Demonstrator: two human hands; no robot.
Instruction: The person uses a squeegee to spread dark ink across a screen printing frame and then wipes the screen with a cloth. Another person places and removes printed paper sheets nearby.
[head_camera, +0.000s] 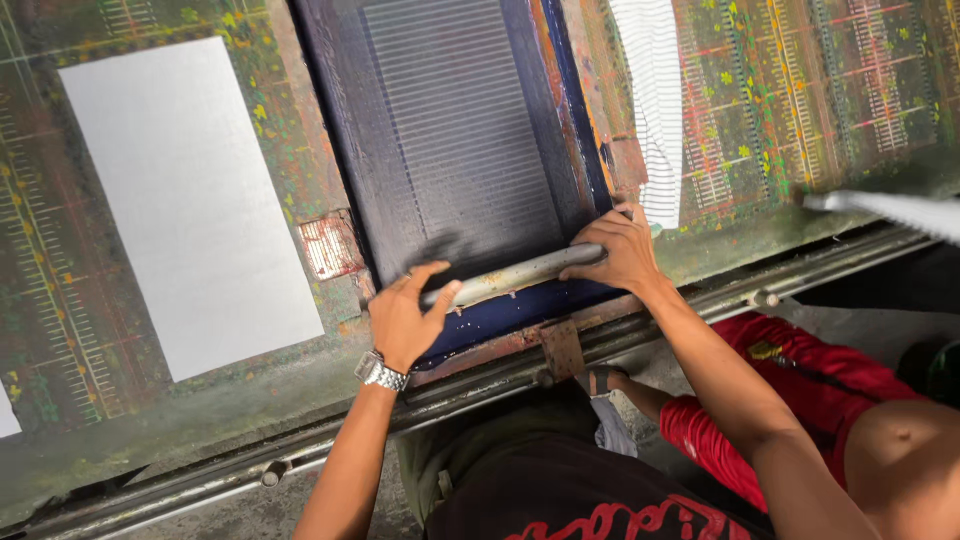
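Taking the dark blue printing screen (460, 150) as the landmark, a blank white sheet (190, 200) lies flat on the paint-flecked table (60, 300) well to its left. At the screen's near edge a long grey squeegee bar (515, 275) lies across the frame, its long axis running left to right and rising slightly toward the right. The left hand (405, 320) sits at the bar's left end, wrist bearing a metal watch (380, 372); its fingers are spread and half curled, the thumb pressed against the bar, so it looks more like a loose brace than a closed hold. The right hand (620, 250) is at the bar's right end, just at the screen's right rail, fingers folded down over the bar in a firmer clasp. Both forearms reach up from the near side, the right one longer and more extended, so the bar lies directly ahead of both palms, each hand equally close to its own end. Right of the screen lies a striped printed cloth (650, 100), and below it, a person in red shorts (790, 380) sits beside the table's metal rail (820, 265).
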